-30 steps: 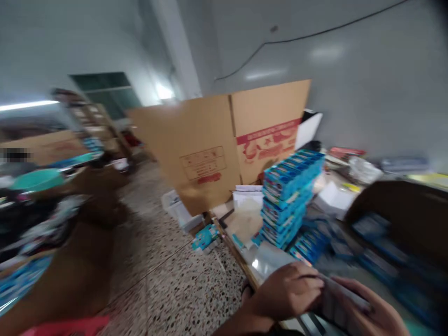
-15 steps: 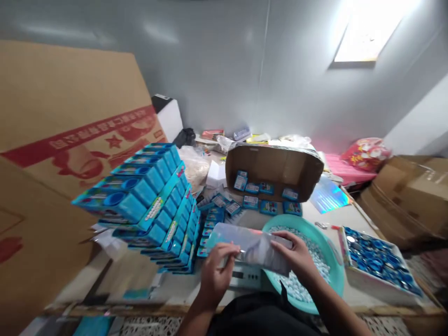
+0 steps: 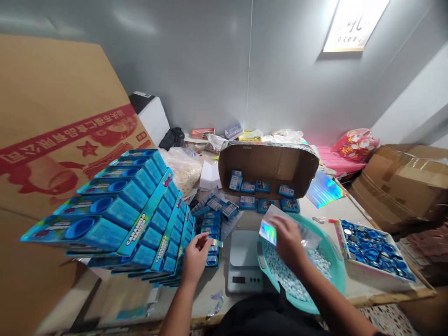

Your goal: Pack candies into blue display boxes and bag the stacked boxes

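My right hand [image 3: 289, 240] grips a shiny holographic pouch [image 3: 280, 226] over the teal basin [image 3: 336, 275], which is full of small white pellets. My left hand [image 3: 196, 254] pinches a thin holographic strip [image 3: 216, 243] beside the stack of blue boxes [image 3: 133, 210]. A small white scale [image 3: 245, 261] sits on the table between my two hands.
An open cardboard box [image 3: 268, 163] lying on its side holds small blue packets [image 3: 261, 189]. A white tray of blue caps [image 3: 373, 245] stands at the right. A large cardboard carton [image 3: 52, 116] rises at the left. Brown boxes [image 3: 402, 182] stand at far right.
The view swung from the floor and carton to the table. My hands, together on the pouch, have parted: the left now holds a strip, the right carries the pouch over the basin.
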A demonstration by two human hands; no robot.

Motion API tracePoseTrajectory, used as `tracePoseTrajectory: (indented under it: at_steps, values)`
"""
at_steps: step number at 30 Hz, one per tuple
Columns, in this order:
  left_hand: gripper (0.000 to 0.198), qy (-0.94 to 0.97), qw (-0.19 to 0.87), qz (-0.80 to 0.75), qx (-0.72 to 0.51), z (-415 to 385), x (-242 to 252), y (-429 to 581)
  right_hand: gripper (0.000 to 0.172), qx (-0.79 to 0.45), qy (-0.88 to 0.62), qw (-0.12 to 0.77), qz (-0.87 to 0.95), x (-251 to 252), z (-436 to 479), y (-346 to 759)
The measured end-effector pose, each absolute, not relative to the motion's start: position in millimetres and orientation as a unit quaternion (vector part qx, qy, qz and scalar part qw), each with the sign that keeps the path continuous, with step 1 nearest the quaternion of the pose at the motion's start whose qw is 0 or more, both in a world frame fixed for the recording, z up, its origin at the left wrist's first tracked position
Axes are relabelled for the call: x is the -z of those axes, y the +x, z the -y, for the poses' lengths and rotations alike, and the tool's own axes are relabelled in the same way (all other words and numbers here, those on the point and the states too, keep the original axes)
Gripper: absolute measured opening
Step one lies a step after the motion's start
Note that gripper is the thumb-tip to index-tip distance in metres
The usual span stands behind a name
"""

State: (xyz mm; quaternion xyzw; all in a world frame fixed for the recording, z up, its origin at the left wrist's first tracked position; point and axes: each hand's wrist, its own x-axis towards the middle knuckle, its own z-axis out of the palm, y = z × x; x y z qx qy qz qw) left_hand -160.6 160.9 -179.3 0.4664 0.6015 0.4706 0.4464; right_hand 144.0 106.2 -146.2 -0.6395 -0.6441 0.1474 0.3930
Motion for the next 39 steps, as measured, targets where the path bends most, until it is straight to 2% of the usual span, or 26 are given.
tracePoseTrajectory:
  at_steps: [1, 3, 4, 6, 8, 10, 16, 20, 26, 32, 35, 39]
  values:
    - [0.047, 0.464, 0.446, -0.603, -0.471, -161, 180, -161, 0.033, -0.23, -0.581, 0.402, 0.669, 146, -121, 118]
    - [0.047, 0.462, 0.445, -0.606, -0.471, -164, 182, -160, 0.03, -0.32, -0.534, 0.382, 0.683, 152, -147, 69]
    - [0.047, 0.461, 0.444, -0.608, -0.471, -166, 184, -160, 0.035, -0.426, -0.522, 0.368, 0.64, 158, -159, 49]
    - [0.049, 0.455, 0.44, -0.615, -0.471, -172, 189, -161, 0.034, -0.51, -0.515, 0.337, 0.601, 176, -178, 21]
    - [0.05, 0.446, 0.434, -0.627, -0.469, -180, 198, -161, 0.032, -0.548, -0.524, 0.323, 0.566, 196, -191, 7]
    - [0.047, 0.444, 0.431, -0.638, -0.458, -187, 208, -161, 0.04, -0.569, -0.537, 0.322, 0.533, 214, -196, 4]
    - [0.024, 0.48, 0.395, -0.676, -0.396, -194, 235, -159, 0.039, -0.62, -0.536, 0.28, 0.5, 249, -198, 10]
    - [0.022, 0.502, 0.348, -0.701, -0.367, -195, 246, -158, 0.03, -0.621, -0.539, 0.247, 0.513, 265, -202, 11]
    - [0.021, 0.548, 0.272, -0.7, -0.368, -190, 254, -158, 0.021, -0.557, -0.581, 0.22, 0.551, 271, -202, 7]
    - [0.023, 0.556, 0.182, -0.696, -0.416, -184, 263, -158, 0.04, -0.503, -0.641, 0.161, 0.557, 280, -206, -9]
    - [0.017, 0.567, 0.162, -0.687, -0.424, -185, 266, -159, 0.04, -0.452, -0.661, 0.181, 0.571, 267, -205, -12]
    - [0.016, 0.579, 0.146, -0.676, -0.431, -185, 261, -160, 0.032, -0.356, -0.638, 0.274, 0.625, 220, -185, 25]
